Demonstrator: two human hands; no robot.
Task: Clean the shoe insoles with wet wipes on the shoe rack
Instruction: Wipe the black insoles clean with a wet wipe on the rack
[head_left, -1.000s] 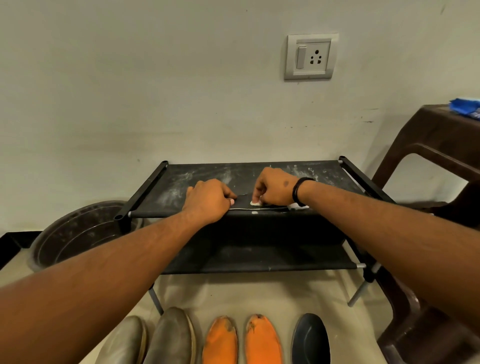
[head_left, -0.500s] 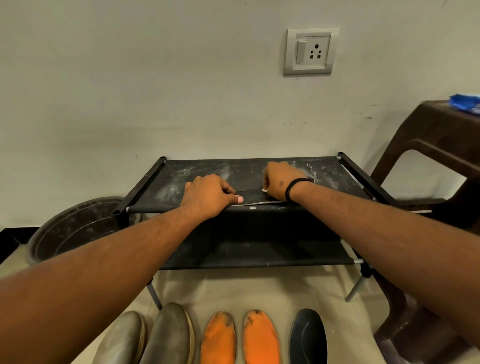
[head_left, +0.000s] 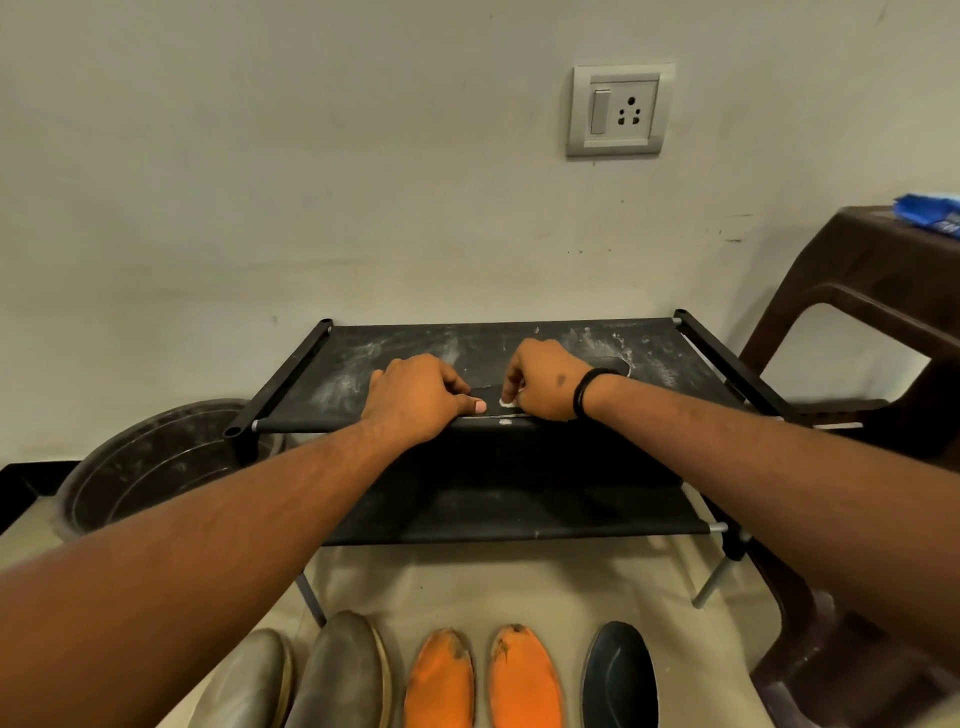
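Both hands work: left hand (head_left: 415, 397) pins the dark insole (head_left: 613, 365) flat on the shoe rack (head_left: 701, 348), right hand (head_left: 540, 382) pinches the wet wipe (head_left: 506, 402); I should rub slowly, pressing firmly

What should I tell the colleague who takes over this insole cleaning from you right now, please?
Left hand: presses the dark flat insole onto the black fabric shoe rack, at its top shelf's front edge.
Right hand: grips a small white wet wipe on that insole.
Waiting on the floor: two grey insoles, two orange insoles, one black insole.
Done: cannot tell; the orange ones show dark smudges at the toes.
Left: finish this insole, then check the floor ones.
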